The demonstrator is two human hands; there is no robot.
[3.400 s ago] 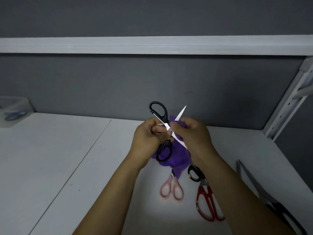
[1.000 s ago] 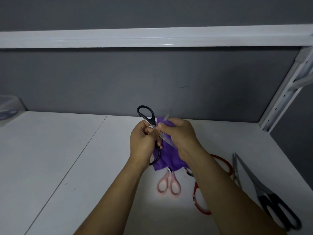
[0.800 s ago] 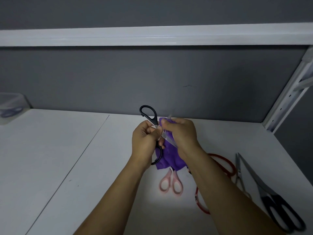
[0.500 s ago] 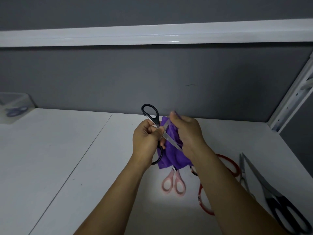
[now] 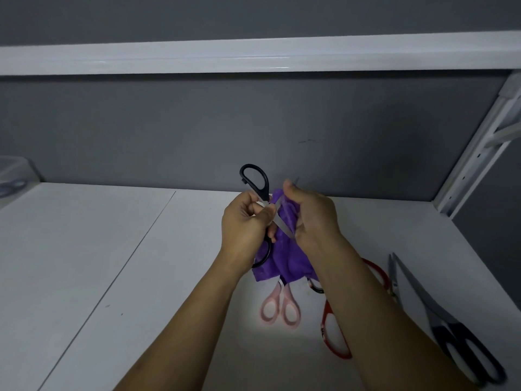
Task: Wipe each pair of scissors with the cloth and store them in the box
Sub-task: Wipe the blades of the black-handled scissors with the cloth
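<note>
- Head view: my left hand [image 5: 245,221] grips the black scissors [image 5: 263,187] at the handles, above the bench [image 5: 98,249]; my right hand [image 5: 313,218] pinches the purple cloth [image 5: 284,261] round a blade.
- By my reckoning this pair is mid-wipe; pink scissors [image 5: 284,293], red scissors [image 5: 324,324] and large dark scissors [image 5: 431,311] wait; the box [image 5: 14,170] stands far left.
- Grey wall [image 5: 169,131], white shelf [image 5: 253,56] overhead.

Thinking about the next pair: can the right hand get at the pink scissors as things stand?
Probably not yet: the right hand grips the purple cloth on the black scissors. The pink scissors lie below, handles uncovered, so only that grip hinders.
</note>
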